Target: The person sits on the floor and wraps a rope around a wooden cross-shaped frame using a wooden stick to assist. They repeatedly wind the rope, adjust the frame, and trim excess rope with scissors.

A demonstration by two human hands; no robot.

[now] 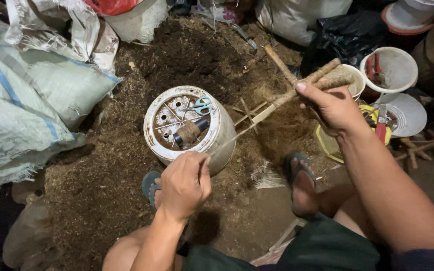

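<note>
Left hand [184,183] pinching taut twine [237,136]; right hand [330,105] gripping fibre-wrapped stick frame [305,80]; white woven sacks [31,95] left.

L hand [184,184] fisted, knuckles up, forearm low. R hand [331,106] stretched fwd, fingers curled in a grip (thumb on top), arm extended.

A single head-worn view is given, aimed steeply down and close over the upturned white pot [217,131] and soil-strewn ground [101,180].
</note>
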